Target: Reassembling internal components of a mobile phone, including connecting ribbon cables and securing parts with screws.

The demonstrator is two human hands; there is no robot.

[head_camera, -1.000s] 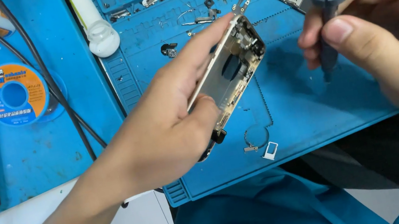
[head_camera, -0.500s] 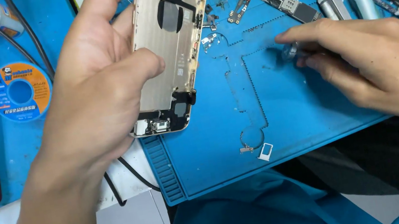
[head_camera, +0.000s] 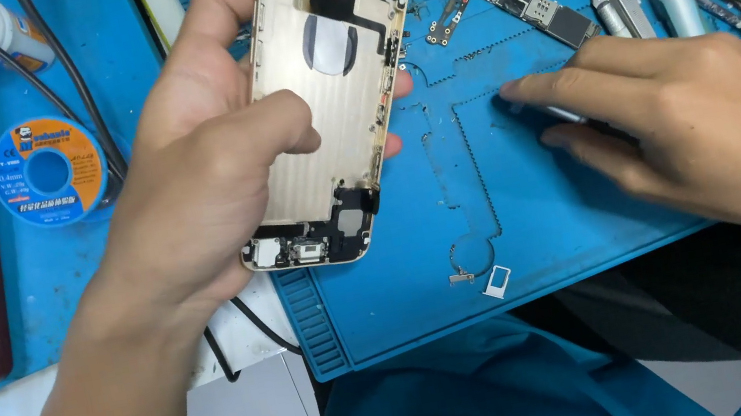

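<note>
My left hand [head_camera: 204,186] grips the gutted phone housing [head_camera: 332,93], long axis running away from me, lifted over the blue mat [head_camera: 539,239]. Right hand [head_camera: 682,133] lies to its right, fingers flat on the mat, pinning sth thin—can't tell what.

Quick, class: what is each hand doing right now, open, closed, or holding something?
Left hand: closed on the phone shell, held above the mat.
Right hand: fingers flat on the mat, a thin metal tool under them.

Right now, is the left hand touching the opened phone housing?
Touching. The head view shows the left hand gripping the opened phone housing, thumb pressed across its inner face and fingers wrapped behind it, lifted above the blue mat.
</note>
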